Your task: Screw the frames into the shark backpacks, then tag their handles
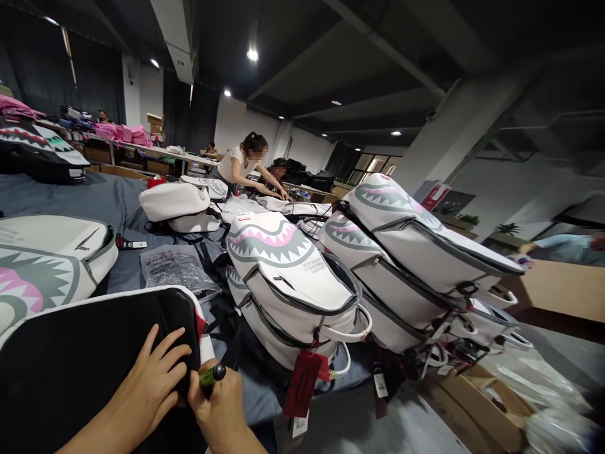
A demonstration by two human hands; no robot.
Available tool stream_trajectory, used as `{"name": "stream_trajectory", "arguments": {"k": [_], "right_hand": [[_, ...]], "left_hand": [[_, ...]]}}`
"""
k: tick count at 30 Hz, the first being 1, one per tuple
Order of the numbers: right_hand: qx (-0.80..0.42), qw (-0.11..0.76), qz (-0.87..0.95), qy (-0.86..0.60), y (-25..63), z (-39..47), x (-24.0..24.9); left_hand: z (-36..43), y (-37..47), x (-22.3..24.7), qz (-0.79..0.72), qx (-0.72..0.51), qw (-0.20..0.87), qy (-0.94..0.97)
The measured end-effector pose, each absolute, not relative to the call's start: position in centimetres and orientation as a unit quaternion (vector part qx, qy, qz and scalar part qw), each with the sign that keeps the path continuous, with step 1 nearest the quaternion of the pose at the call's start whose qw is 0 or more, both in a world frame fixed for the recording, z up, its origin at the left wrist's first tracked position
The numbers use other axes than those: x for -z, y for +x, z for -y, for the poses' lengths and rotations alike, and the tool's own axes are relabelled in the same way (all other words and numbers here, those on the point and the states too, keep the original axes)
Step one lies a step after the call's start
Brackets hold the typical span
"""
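A person's bare hands work at the near left of a table [108, 189] covered in dark blue-grey cloth. A bag [89, 347] with a black padded face and white edging lies there, black side up. The left hand [158, 372], fingers spread, rests on the black face near its right edge. The right hand [220, 397], curled closed, grips a green tool [207, 377] with a black end at that edge; its working tip is hidden. A small red piece [201, 325] shows on the edging just above.

Beyond the bag, to the left, lies a white backpack [61, 233] with a grey-and-pink toothy mouth print. A clear plastic packet [177, 268] sits near the centre. To the right are a two-high stack of similar backpacks [283, 252] and a taller pile [401, 271]. Farther off, a co-worker [239, 164] in a white top leans over more bags.
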State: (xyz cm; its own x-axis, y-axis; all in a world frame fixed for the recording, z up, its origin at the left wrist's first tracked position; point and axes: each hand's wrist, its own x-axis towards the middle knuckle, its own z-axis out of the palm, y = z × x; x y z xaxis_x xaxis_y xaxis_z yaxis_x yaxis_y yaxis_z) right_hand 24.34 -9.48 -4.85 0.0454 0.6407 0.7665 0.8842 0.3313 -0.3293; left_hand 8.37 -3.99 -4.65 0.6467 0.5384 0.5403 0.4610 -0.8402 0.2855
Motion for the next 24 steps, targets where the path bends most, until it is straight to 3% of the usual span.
{"name": "stream_trajectory", "arguments": {"k": [7,11,17,24], "right_hand": [[0.131,0.464,0.655,-0.582,24.6,9.5,6.5],[0.076,0.54,0.599,-0.586,24.2,9.7,8.6],[0.094,0.635,0.583,-0.498,23.3,9.2,10.4],[0.102,0.624,0.615,-0.471,23.6,8.9,10.4]], "left_hand": [[3.4,8.5,5.8,-0.243,-0.342,-0.015,0.908],[3.5,8.5,5.8,-0.243,-0.331,-0.059,0.91],[3.5,8.6,5.8,-0.243,-0.333,-0.077,0.908],[3.4,8.6,6.0,-0.248,-0.33,-0.09,0.906]]}}
